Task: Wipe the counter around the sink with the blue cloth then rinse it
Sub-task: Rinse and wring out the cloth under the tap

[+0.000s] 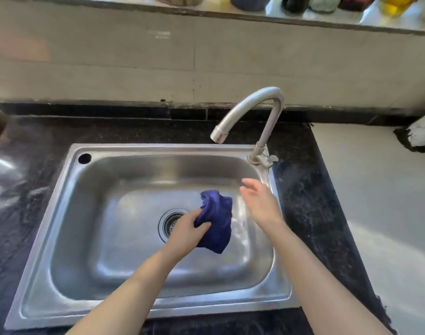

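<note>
My left hand (186, 232) grips the crumpled blue cloth (217, 221) above the basin of the steel sink (61, 238), just right of the drain (169, 223). My right hand (261, 201) hovers to the right of the cloth with fingers straight and relaxed, holding nothing, over the sink's right side. The curved metal faucet (255, 112) rises from the sink's back right corner, its spout ending above the basin; no water stream is visible. The faucet handle (269, 159) sits at its base. Dark speckled counter (303, 201) surrounds the sink.
A pale surface (375, 189) adjoins the dark counter on the right, with a white object (421, 134) at its far edge. Behind stands a tiled wall (134, 68). A shelf (255, 13) above carries several jars and bottles.
</note>
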